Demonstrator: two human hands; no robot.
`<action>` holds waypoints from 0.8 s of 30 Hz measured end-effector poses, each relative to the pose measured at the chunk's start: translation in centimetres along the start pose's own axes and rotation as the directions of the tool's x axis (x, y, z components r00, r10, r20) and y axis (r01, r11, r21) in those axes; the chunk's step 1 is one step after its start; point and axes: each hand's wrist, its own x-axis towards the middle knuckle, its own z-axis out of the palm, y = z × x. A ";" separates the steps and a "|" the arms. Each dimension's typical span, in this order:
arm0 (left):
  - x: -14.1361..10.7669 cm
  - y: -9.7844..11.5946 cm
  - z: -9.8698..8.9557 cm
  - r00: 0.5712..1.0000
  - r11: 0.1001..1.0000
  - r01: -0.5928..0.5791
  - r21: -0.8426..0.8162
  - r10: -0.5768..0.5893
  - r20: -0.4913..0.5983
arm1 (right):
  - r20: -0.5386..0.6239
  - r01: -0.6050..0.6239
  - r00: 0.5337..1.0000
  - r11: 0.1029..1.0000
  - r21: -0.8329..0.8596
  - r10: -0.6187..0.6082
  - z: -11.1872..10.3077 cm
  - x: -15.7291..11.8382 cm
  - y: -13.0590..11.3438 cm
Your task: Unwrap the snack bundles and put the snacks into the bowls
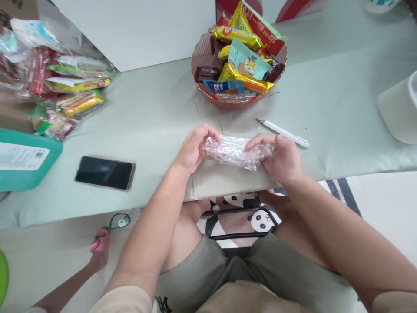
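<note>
A crinkled clear plastic wrapper or bag (233, 151) is stretched sideways between my two hands, just over the table's front edge. My left hand (196, 148) pinches its left end between thumb and fingers. At the other end, my right hand (280, 157) grips the plastic with its fingers closed. Whether anything lies inside the plastic is hard to tell. Behind my right hand, a white pen-like cutter (283, 131) rests on the table. Beyond my hands stands a pink gold-rimmed bowl (199, 52) filled with several wrapped snacks.
A phone (106, 172) lies on the table (156, 113) at left, near a teal container (29, 158). Bagged snacks (70, 82) fill the back left. A white container (400, 108) stands at right. Another person's foot (100, 245) shows below left.
</note>
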 end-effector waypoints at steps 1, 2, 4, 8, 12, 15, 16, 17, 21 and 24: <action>0.0 -0.1 -0.1 1.000 0.999 -0.012 0.031 0.012 -0.008 | 0.000 0.007 1.000 0.999 -0.041 -0.007 -0.1 0.0 0.1; 0.0 -0.2 -0.1 1.000 0.998 -0.025 0.059 0.026 -0.011 | -0.012 0.020 1.000 0.995 -0.095 -0.021 -0.2 0.0 0.3; 0.0 -0.4 -0.1 0.999 0.995 -0.051 0.090 0.051 -0.001 | -0.041 0.059 0.997 0.977 -0.206 -0.069 -0.4 0.0 0.3; 0.0 -0.6 -0.1 0.998 0.996 -0.068 0.061 0.068 0.006 | -0.053 0.059 0.996 0.973 -0.222 -0.073 -0.1 0.0 0.0; 0.3 -0.7 0.0 0.992 0.991 -0.119 0.058 0.121 -0.036 | -0.060 0.014 0.998 0.989 -0.146 -0.022 0.3 0.2 0.0; 0.6 -0.6 0.1 0.971 0.981 -0.181 0.066 0.189 -0.144 | -0.123 0.016 0.991 0.971 -0.237 -0.047 0.3 0.3 -0.1; 0.7 -0.6 0.1 0.962 0.979 -0.195 0.064 0.204 -0.180 | -0.147 0.019 0.987 0.963 -0.270 -0.061 0.2 0.3 -0.3; 0.7 -0.6 0.2 0.954 0.976 -0.208 0.058 0.216 -0.209 | -0.172 0.019 0.982 0.956 -0.293 -0.073 0.2 0.3 -0.4; 0.7 -0.8 0.8 0.968 0.978 -0.194 0.071 0.203 -0.151 | -0.224 0.013 0.971 0.958 -0.287 -0.081 0.0 -0.1 -1.0; 0.5 -0.9 1.6 0.969 0.951 -0.182 0.249 0.217 -0.121 | -0.189 0.054 0.975 0.948 -0.313 -0.118 -0.6 -0.3 -0.9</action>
